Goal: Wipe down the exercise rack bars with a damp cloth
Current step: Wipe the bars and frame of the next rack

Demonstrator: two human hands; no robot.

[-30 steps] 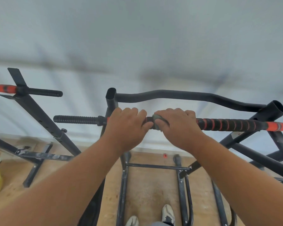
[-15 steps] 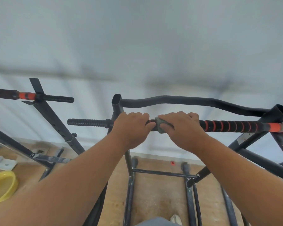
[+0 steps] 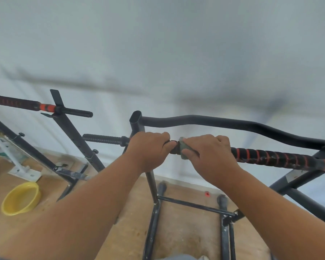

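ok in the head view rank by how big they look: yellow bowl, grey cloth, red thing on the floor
1. yellow bowl
2. grey cloth, mostly hidden under the right hand, so unsure
3. red thing

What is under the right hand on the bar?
A grey-green cloth sticks out at the thumb side of the right hand, wrapped on the bar. The hand covers the rest of the cloth and the bar beneath it.

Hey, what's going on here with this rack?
A person is wiping the exercise rack's grip bar. The right hand holds a greenish cloth wrapped around the bar, and the left hand grips the bar right beside it. A yellow basin sits on the floor to the left.
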